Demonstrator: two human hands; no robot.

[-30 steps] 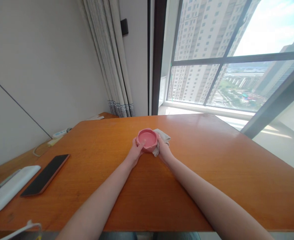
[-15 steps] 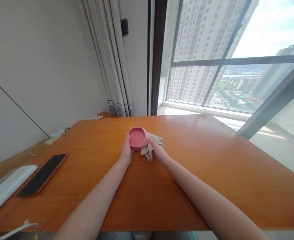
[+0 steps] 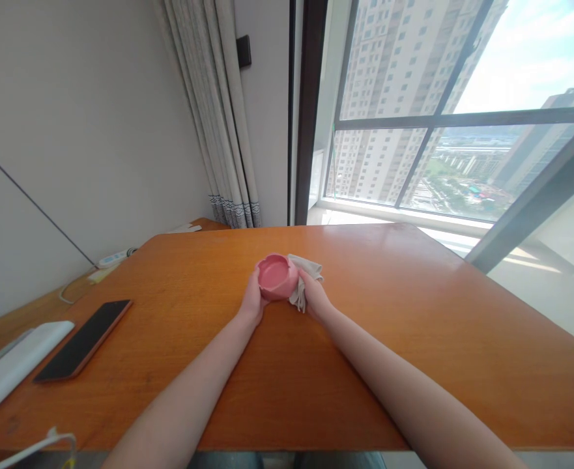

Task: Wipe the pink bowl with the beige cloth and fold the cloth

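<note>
Near the middle of the table, a small pink bowl (image 3: 277, 286) with a notched rim is held up, its opening tilted toward me. My left hand (image 3: 253, 299) is closed around its left side, thumb by the rim. On the right side, my right hand (image 3: 315, 296) pinches a light grey cloth (image 3: 309, 266) against the bowl's outer wall. The cloth is crumpled; part of it spreads behind my fingers and a loose end hangs below. The bowl's underside and some of my fingertips are hidden.
The brown wooden table (image 3: 208, 273) spans the view. At its left lie a black phone-like slab (image 3: 84, 340) and a white device (image 3: 20, 365). A white cable (image 3: 37, 446) crosses the near left edge. A power strip (image 3: 113, 259) lies by the wall.
Both hands, the bowl and the cloth have shifted slightly right. The bowl has tilted, showing more of its front wall, and the cloth sits further behind its right side.
</note>
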